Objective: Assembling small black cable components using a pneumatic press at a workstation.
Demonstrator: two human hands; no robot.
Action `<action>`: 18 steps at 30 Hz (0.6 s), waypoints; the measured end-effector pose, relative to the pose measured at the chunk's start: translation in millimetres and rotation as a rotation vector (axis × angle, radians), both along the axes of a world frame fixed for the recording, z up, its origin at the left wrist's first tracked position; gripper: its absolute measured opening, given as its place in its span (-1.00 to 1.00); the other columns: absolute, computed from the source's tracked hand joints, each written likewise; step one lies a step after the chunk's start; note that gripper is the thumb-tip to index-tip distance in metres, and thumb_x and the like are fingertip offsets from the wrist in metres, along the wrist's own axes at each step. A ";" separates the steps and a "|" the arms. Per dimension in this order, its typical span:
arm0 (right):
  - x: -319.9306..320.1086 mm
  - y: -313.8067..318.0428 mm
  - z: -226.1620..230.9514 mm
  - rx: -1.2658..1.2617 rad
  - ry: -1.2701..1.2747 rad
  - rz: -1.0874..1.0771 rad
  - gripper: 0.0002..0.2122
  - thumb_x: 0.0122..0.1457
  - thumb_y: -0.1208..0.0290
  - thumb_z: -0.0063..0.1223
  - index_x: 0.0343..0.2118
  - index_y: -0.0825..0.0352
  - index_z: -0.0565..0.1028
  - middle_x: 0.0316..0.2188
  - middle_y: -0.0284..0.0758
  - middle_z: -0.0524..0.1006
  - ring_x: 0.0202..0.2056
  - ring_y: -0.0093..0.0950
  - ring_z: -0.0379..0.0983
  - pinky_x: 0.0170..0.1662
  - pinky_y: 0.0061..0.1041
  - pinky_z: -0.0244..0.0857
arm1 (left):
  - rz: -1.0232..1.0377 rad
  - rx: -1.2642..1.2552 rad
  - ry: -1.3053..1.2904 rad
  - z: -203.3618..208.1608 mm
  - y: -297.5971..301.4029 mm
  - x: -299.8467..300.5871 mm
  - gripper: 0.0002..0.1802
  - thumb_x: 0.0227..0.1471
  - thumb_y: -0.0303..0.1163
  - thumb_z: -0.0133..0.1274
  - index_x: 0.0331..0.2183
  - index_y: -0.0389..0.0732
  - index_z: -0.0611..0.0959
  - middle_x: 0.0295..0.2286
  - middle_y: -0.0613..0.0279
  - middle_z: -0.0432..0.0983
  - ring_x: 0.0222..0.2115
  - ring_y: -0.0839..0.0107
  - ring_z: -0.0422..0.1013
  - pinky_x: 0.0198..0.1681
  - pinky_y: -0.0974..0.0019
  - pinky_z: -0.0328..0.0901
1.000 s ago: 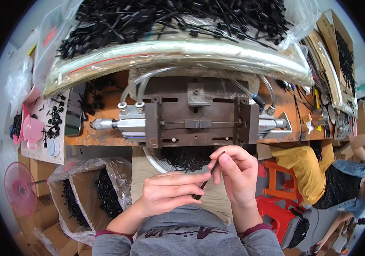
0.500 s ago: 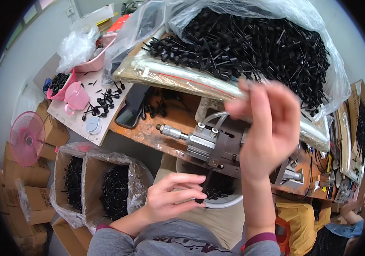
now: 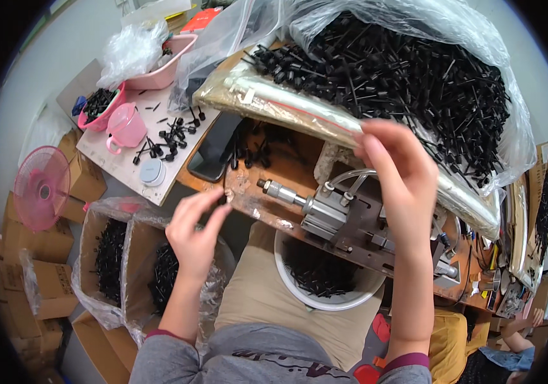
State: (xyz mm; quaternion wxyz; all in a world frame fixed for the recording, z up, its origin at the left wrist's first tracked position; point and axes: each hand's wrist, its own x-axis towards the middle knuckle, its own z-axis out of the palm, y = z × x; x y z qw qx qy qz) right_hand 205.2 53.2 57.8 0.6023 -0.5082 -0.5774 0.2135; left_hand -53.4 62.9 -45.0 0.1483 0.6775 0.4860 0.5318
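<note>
My left hand point(image 3: 194, 233) is raised at the left front edge of the wooden workbench, thumb and index finger drawn together. A thin dark line shows at these fingertips; I cannot tell whether it is a held piece. My right hand point(image 3: 407, 169) is over the metal clamping fixture point(image 3: 331, 216), its fingertips pinched at the front edge of the plastic-lined box point(image 3: 286, 110). Whatever it holds is hidden. Many black stemmed pieces point(image 3: 408, 80) are heaped in that box. Below the fixture, a white bowl point(image 3: 280, 265) at my lap holds more black pieces point(image 3: 318, 272).
A phone point(image 3: 213, 150) lies on the bench beside loose black pieces point(image 3: 254, 152). Left are a pink cup point(image 3: 128, 128), pink baskets point(image 3: 158, 73), a small round-cornered container point(image 3: 153, 171) and lined cartons point(image 3: 127, 262). A pink fan point(image 3: 42, 189) stands farther left. Another person's arm point(image 3: 518, 336) shows lower right.
My left hand has moved left and up, away from below the fixture, where it held a black stemmed piece. My right hand stays near the box edge, less blurred. The whole view has shifted.
</note>
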 end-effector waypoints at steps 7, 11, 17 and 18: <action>-1.2 -106.6 -27.7 -0.141 0.112 -0.079 -0.87 0.19 0.68 0.00 -0.22 0.53 0.53 -0.33 -0.20 0.58 -0.38 -0.52 0.54 -0.26 -0.62 0.39 | 0.066 0.096 0.330 -37.6 46.5 4.5 -0.74 -0.19 -0.51 0.31 -0.33 -0.23 0.71 -0.37 0.28 0.59 -0.42 0.38 0.43 -0.28 0.35 0.33; -2.9 -132.9 -47.4 -0.210 0.212 -0.108 -0.86 0.19 0.69 -0.01 -0.21 0.55 0.52 -0.34 -0.16 0.58 -0.39 -0.50 0.54 -0.27 -0.60 0.42 | 0.068 0.062 0.316 -45.4 63.1 18.2 -0.77 -0.18 -0.46 0.31 -0.36 -0.20 0.71 -0.37 0.30 0.56 -0.43 0.37 0.42 -0.28 0.32 0.33; -5.3 -157.7 -74.0 -0.273 0.307 -0.139 -0.87 0.20 0.66 0.01 -0.21 0.55 0.52 -0.33 -0.15 0.58 -0.40 -0.49 0.55 -0.28 -0.59 0.43 | 0.016 0.034 0.287 -51.6 89.8 27.4 -0.77 -0.19 -0.42 0.30 -0.36 -0.20 0.70 -0.31 0.28 0.55 -0.35 0.29 0.46 -0.18 0.25 0.27; -4.7 -161.9 -76.1 -0.279 0.319 -0.156 -0.87 0.20 0.66 0.01 -0.21 0.55 0.52 -0.33 -0.14 0.58 -0.40 -0.49 0.56 -0.29 -0.59 0.43 | -0.001 0.021 0.279 -50.3 94.1 31.7 -0.77 -0.19 -0.42 0.30 -0.36 -0.21 0.70 -0.31 0.27 0.55 -0.35 0.28 0.46 -0.18 0.25 0.27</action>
